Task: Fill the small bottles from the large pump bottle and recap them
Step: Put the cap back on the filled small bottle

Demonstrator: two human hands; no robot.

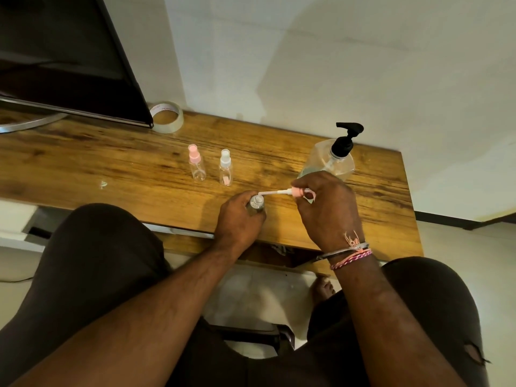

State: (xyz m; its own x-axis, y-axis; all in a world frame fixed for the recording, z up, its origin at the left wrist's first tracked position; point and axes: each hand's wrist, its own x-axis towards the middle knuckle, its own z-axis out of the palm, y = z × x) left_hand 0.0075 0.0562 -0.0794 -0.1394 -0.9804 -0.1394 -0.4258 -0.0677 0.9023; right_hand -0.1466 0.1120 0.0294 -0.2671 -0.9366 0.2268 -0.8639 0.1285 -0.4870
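At the near edge of the wooden table (111, 163), your left hand (237, 219) wraps around a small clear plastic bottle (257, 203), its mouth open and facing up. Your right hand (325, 208) pinches the bottle's pink spray cap (298, 192), its thin white dip tube pointing sideways toward the opening. Whether the cap is going on or coming off cannot be told, but the tube tip sits right at the mouth. To recap, tilt the tube down into the neck, seat the cap, then twist. Two capped small bottles, one pink-topped (196, 164) and one white-topped (225, 169), stand behind; the large clear pump bottle with black pump (332, 157) waits just beyond your right hand.
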